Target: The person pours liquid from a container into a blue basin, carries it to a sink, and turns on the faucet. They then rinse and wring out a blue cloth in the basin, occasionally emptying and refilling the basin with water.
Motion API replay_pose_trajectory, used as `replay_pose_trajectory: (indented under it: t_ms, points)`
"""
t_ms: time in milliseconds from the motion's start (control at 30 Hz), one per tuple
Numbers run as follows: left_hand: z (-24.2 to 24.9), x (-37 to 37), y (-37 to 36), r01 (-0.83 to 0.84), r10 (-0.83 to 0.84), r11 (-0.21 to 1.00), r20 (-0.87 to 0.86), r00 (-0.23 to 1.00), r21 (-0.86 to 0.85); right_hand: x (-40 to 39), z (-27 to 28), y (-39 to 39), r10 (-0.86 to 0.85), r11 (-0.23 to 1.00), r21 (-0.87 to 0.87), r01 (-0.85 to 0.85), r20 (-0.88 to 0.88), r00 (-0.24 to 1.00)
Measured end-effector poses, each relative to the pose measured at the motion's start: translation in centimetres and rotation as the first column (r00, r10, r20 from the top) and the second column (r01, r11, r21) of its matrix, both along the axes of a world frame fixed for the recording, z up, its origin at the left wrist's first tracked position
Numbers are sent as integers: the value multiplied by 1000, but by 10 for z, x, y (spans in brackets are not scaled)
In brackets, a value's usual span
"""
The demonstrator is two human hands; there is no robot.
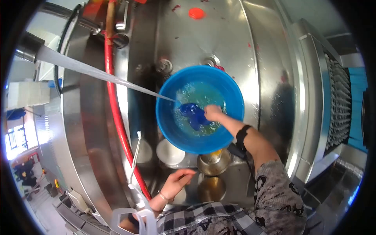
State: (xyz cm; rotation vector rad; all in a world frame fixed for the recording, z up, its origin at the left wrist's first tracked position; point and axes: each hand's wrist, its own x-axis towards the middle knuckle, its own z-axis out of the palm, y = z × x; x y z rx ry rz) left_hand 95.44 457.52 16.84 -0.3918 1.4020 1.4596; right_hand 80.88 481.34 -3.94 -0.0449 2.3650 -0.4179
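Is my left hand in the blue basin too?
No, your left hand is outside the blue basin, and only your right hand reaches into it.

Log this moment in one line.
right hand: gripping dark-blue cloth-like item in round blue plastic basin | left hand: empty, near round white dish | clear water stream: running into basin

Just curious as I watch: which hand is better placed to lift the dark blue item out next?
Probably the right hand: it is closed at the dark blue item inside the tub, while the left hand is empty, outside it.
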Motion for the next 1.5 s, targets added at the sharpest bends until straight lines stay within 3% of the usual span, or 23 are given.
replay_pose_trajectory:
  t_ms: [67, 133, 200, 267, 300, 367, 467, 600, 633, 733, 867, 900, 967, 1100, 1200, 1233, 1300, 1333, 1400, 1467, 1500]
  points:
    - [11, -7, 37, 228, -173, 952, -255, 951, 205, -5, -2, 11, -220, 974, -61, 220, 1, 975]
    - [15, 0, 77, 539, -341, 754, -478, 810, 376, -14, 13, 13, -301, 953, -29, 300, -22, 953]
    - [49, 11, 117, 524, -388, 654, -353, 851, 545, -20, 30, 8, -341, 939, 39, 342, -32, 940]
    - [72, 15, 144, 478, -576, 521, -122, 808, 707, -22, 53, 4, -368, 923, 98, 371, -48, 928]
    - [71, 27, 157, 480, -569, 524, -130, 812, 704, -22, 67, 2, -337, 926, 140, 351, -118, 934]
    - [63, 54, 172, 628, -538, 374, -392, 747, 683, -23, 97, -1, -307, 927, 162, 339, -193, 932]
    - [107, 28, 169, 631, -607, 366, -338, 719, 684, -25, 123, 1, -235, 953, 133, 274, -248, 940]
    - [101, 54, 176, 408, -609, 239, -191, 770, 881, -33, 154, 2, -202, 963, 126, 240, -255, 945]
    - [107, 50, 175, 528, -611, 167, -333, 718, 833, -37, 161, 1, -228, 964, 90, 251, -211, 951]
    - [131, 45, 172, 563, -567, 273, -342, 749, 780, -36, 189, -3, -185, 971, 115, 210, -192, 964]
    - [161, 31, 175, 658, -593, 240, -429, 682, 714, -39, 214, -3, -66, 984, 148, 103, -235, 970]
    - [152, 54, 182, 706, -387, 326, -593, 706, 628, -39, 219, -2, -35, 986, 148, 79, -281, 959]
    - [153, 73, 197, 707, -181, 415, -710, 681, 573, -41, 233, -4, -7, 987, 149, 61, -336, 942]
    - [159, 90, 231, 615, 62, 479, -724, 688, 626, -47, 290, -16, 87, 983, 181, -39, -268, 960]
    - [174, 77, 234, 580, 147, 494, -719, 679, 648, -45, 341, -24, 151, 978, 177, -108, -252, 956]
    - [185, 65, 227, 586, 143, 494, -725, 674, 642, -44, 355, -28, 190, 970, 192, -151, -210, 959]
    - [213, 31, 208, 601, -190, 505, -600, 777, 619, -43, 360, -31, 222, 962, 200, -187, -167, 961]
    - [207, 38, 206, 604, -194, 501, -599, 777, 620, -44, 358, -30, 227, 966, 170, -194, -203, 953]
    - [187, 55, 202, 329, -36, 499, -360, 932, 802, -43, 349, -26, 231, 968, 149, -201, -230, 945]
    - [181, 39, 174, 360, -423, 567, -113, 899, 740, -43, 321, -25, 163, 983, 123, -139, -211, 964]
    - [172, 37, 170, 362, -420, 569, -118, 900, 738, -41, 292, -16, 103, 995, 20, -102, -326, 940]
